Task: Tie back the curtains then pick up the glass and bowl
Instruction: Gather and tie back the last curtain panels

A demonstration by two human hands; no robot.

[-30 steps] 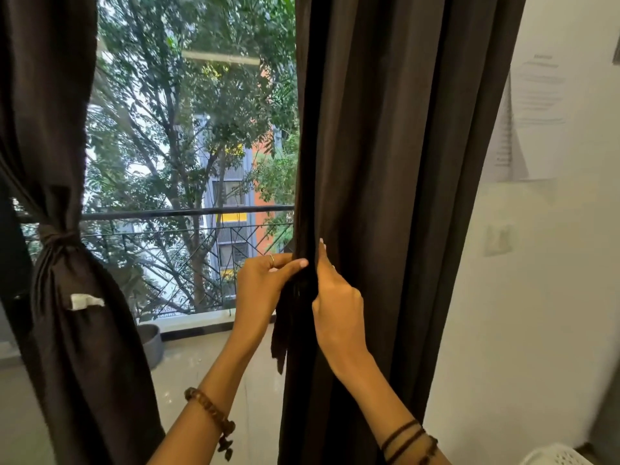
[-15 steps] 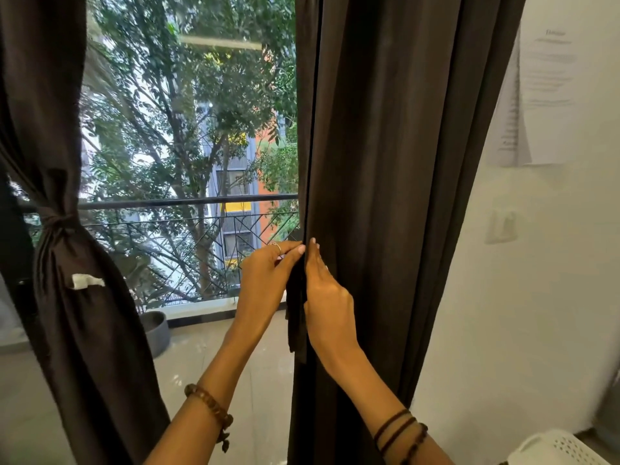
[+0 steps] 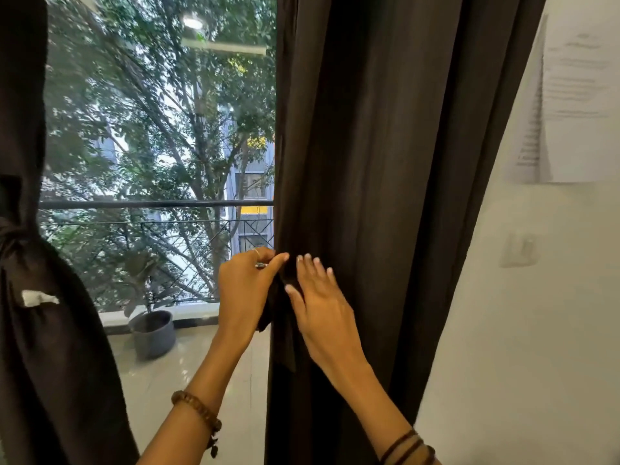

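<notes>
The left hand (image 3: 246, 290) pinches what seems a tie strip at the right curtain's (image 3: 379, 196) window-side edge; the right hand (image 3: 322, 305) lies flat, fingers spread. Ungathered folds could slip free. Glass and bowl unseen.

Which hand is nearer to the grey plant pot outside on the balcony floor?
Left. The left hand is at the right curtain's window-side edge, up and right of the plant pot. The right hand lies on the curtain, farther right.
</notes>
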